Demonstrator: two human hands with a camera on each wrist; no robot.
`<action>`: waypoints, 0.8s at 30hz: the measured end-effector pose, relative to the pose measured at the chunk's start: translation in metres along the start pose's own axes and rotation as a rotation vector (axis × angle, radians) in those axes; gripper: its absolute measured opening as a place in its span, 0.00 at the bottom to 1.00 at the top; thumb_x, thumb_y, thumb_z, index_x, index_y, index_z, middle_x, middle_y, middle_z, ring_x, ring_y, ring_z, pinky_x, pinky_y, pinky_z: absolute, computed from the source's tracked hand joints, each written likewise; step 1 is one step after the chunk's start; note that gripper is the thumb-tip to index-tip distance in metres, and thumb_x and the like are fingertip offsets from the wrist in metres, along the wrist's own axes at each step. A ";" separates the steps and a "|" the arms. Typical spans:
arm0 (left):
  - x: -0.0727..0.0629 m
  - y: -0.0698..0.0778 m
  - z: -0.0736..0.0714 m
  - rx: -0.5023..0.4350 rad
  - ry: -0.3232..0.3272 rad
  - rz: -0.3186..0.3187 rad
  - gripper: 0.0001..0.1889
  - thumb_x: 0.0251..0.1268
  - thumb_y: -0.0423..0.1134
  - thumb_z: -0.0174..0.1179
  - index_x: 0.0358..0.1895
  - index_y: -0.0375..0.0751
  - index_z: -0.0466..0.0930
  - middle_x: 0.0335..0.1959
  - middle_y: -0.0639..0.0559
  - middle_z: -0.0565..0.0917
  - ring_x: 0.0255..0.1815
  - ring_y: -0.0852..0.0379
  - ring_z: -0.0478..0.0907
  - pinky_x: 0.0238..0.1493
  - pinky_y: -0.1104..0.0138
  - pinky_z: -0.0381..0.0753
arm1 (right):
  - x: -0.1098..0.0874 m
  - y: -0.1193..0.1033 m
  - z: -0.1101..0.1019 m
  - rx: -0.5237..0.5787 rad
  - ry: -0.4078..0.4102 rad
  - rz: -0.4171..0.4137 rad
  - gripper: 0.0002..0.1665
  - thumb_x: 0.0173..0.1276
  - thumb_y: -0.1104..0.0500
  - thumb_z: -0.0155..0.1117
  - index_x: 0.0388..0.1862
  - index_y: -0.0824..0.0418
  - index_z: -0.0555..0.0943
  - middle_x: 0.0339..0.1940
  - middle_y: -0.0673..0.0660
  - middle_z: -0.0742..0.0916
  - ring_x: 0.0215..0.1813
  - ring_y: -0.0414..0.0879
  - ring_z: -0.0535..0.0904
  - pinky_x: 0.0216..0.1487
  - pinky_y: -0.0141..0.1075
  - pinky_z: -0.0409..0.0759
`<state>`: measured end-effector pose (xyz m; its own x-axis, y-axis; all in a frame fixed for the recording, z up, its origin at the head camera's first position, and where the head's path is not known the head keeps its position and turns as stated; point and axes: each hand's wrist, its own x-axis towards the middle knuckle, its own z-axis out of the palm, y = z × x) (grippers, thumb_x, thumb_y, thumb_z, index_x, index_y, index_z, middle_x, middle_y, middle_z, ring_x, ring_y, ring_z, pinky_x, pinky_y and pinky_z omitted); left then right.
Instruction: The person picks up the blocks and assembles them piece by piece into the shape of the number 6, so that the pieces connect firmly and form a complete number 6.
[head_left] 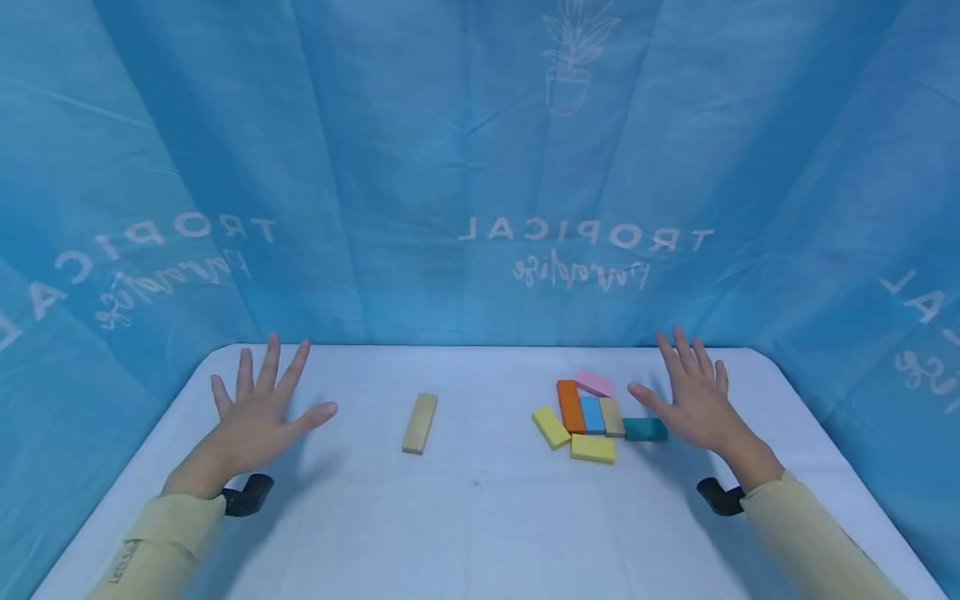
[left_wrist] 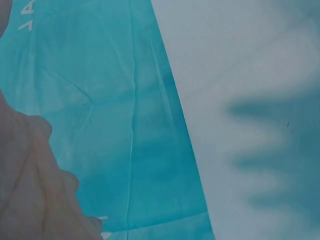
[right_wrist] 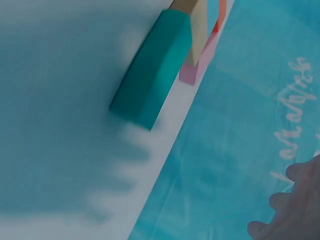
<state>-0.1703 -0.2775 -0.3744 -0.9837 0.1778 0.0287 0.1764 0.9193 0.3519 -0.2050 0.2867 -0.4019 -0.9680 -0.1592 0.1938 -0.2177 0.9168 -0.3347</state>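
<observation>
My left hand (head_left: 258, 427) is held over the left side of the white table, fingers straight and spread, holding nothing. To its right lies a plain wooden block (head_left: 420, 423). Over the right side, my right hand (head_left: 697, 408) also has spread fingers and nothing in it. Closest to it is a teal block (head_left: 645, 429), which also shows in the right wrist view (right_wrist: 155, 70). Left of that lie a short wooden block (head_left: 612, 417), a blue block (head_left: 592, 415) and an orange block (head_left: 571, 407). A pink block (head_left: 596, 383) lies behind them, two yellow blocks (head_left: 592, 448) in front.
A blue curtain (head_left: 390, 208) with white lettering rises behind the white table (head_left: 465, 533) and along both sides. Dark wrist camera mounts (head_left: 249, 496) stick out at both cuffs. Shadows of the hands fall on the tabletop.
</observation>
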 end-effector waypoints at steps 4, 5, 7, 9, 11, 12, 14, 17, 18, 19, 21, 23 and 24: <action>-0.001 0.000 0.006 -0.033 0.005 0.008 0.52 0.70 0.68 0.50 0.82 0.50 0.28 0.79 0.40 0.19 0.74 0.25 0.13 0.57 0.24 0.12 | 0.008 -0.008 0.006 0.026 -0.012 -0.030 0.57 0.71 0.32 0.55 0.83 0.64 0.46 0.82 0.70 0.47 0.80 0.72 0.37 0.69 0.76 0.33; -0.002 0.000 0.008 -0.045 0.006 0.010 0.51 0.71 0.67 0.50 0.82 0.50 0.28 0.79 0.39 0.20 0.75 0.25 0.14 0.57 0.24 0.12 | 0.010 -0.010 0.008 0.035 -0.019 -0.038 0.57 0.72 0.32 0.55 0.83 0.64 0.46 0.82 0.69 0.47 0.80 0.71 0.37 0.70 0.76 0.34; -0.002 0.001 0.011 -0.070 0.002 0.013 0.51 0.71 0.67 0.50 0.82 0.50 0.29 0.80 0.38 0.22 0.76 0.26 0.15 0.59 0.24 0.13 | 0.013 -0.013 0.012 0.050 -0.031 -0.059 0.56 0.72 0.33 0.55 0.83 0.64 0.47 0.83 0.69 0.48 0.80 0.70 0.38 0.71 0.74 0.36; -0.001 0.004 0.015 -0.096 -0.003 0.022 0.50 0.72 0.66 0.50 0.83 0.49 0.30 0.80 0.36 0.24 0.76 0.27 0.17 0.60 0.24 0.15 | 0.016 -0.015 0.016 0.071 -0.044 -0.079 0.55 0.73 0.35 0.56 0.83 0.64 0.47 0.83 0.69 0.48 0.81 0.70 0.39 0.72 0.73 0.38; 0.000 0.007 0.019 -0.120 -0.013 0.030 0.49 0.72 0.65 0.50 0.83 0.50 0.31 0.81 0.36 0.27 0.77 0.27 0.19 0.62 0.24 0.17 | 0.017 -0.016 0.020 0.092 -0.059 -0.093 0.54 0.73 0.37 0.56 0.83 0.63 0.46 0.83 0.68 0.48 0.81 0.69 0.39 0.73 0.72 0.39; 0.000 0.009 0.021 -0.130 -0.017 0.034 0.49 0.72 0.65 0.50 0.83 0.50 0.32 0.81 0.35 0.28 0.78 0.28 0.20 0.62 0.25 0.18 | 0.018 -0.016 0.022 0.106 -0.068 -0.098 0.53 0.74 0.38 0.56 0.83 0.63 0.46 0.83 0.68 0.48 0.81 0.68 0.39 0.73 0.72 0.40; 0.001 0.014 0.024 -0.147 -0.026 0.041 0.48 0.73 0.65 0.50 0.83 0.50 0.33 0.82 0.35 0.30 0.78 0.28 0.22 0.63 0.25 0.20 | 0.019 -0.016 0.025 0.132 -0.083 -0.105 0.52 0.75 0.39 0.56 0.83 0.62 0.46 0.83 0.67 0.48 0.81 0.67 0.39 0.73 0.72 0.40; 0.004 0.022 0.032 -0.164 -0.032 0.048 0.48 0.73 0.64 0.50 0.83 0.49 0.35 0.82 0.35 0.32 0.79 0.28 0.24 0.65 0.25 0.22 | 0.020 -0.018 0.029 0.164 -0.099 -0.120 0.51 0.75 0.40 0.56 0.83 0.62 0.46 0.83 0.66 0.48 0.81 0.67 0.39 0.73 0.72 0.41; 0.004 0.024 0.034 -0.168 -0.033 0.052 0.47 0.73 0.64 0.50 0.83 0.48 0.35 0.82 0.35 0.32 0.79 0.27 0.25 0.65 0.25 0.23 | 0.021 -0.018 0.031 0.169 -0.104 -0.124 0.51 0.75 0.40 0.56 0.83 0.62 0.46 0.83 0.66 0.48 0.81 0.67 0.40 0.73 0.72 0.41; 0.005 0.026 0.038 -0.174 -0.032 0.058 0.47 0.73 0.64 0.50 0.83 0.48 0.35 0.82 0.35 0.33 0.79 0.27 0.25 0.65 0.25 0.24 | 0.021 -0.019 0.032 0.172 -0.109 -0.126 0.51 0.75 0.40 0.56 0.83 0.63 0.46 0.83 0.67 0.49 0.81 0.67 0.40 0.73 0.71 0.41; 0.006 0.030 0.043 -0.192 -0.027 0.068 0.47 0.74 0.63 0.50 0.83 0.47 0.36 0.82 0.34 0.34 0.79 0.27 0.27 0.66 0.26 0.25 | 0.022 -0.021 0.034 0.180 -0.125 -0.126 0.52 0.75 0.40 0.57 0.83 0.62 0.47 0.83 0.66 0.49 0.81 0.67 0.40 0.74 0.71 0.40; 0.007 0.034 0.048 -0.216 -0.023 0.078 0.47 0.74 0.62 0.50 0.83 0.46 0.36 0.82 0.34 0.35 0.79 0.27 0.28 0.67 0.26 0.26 | 0.024 -0.023 0.037 0.189 -0.146 -0.119 0.53 0.73 0.41 0.60 0.83 0.62 0.47 0.83 0.66 0.48 0.81 0.67 0.39 0.73 0.71 0.39; 0.007 0.035 0.051 -0.228 -0.020 0.081 0.46 0.74 0.62 0.50 0.83 0.46 0.36 0.82 0.33 0.35 0.79 0.27 0.29 0.67 0.26 0.27 | 0.025 -0.024 0.038 0.191 -0.158 -0.113 0.53 0.73 0.41 0.61 0.83 0.62 0.47 0.83 0.66 0.48 0.81 0.67 0.38 0.73 0.71 0.39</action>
<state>-0.1694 -0.2259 -0.4091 -0.9654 0.2565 0.0471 0.2392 0.7989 0.5518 -0.2283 0.2473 -0.4243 -0.9404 -0.3255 0.0984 -0.3305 0.8067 -0.4900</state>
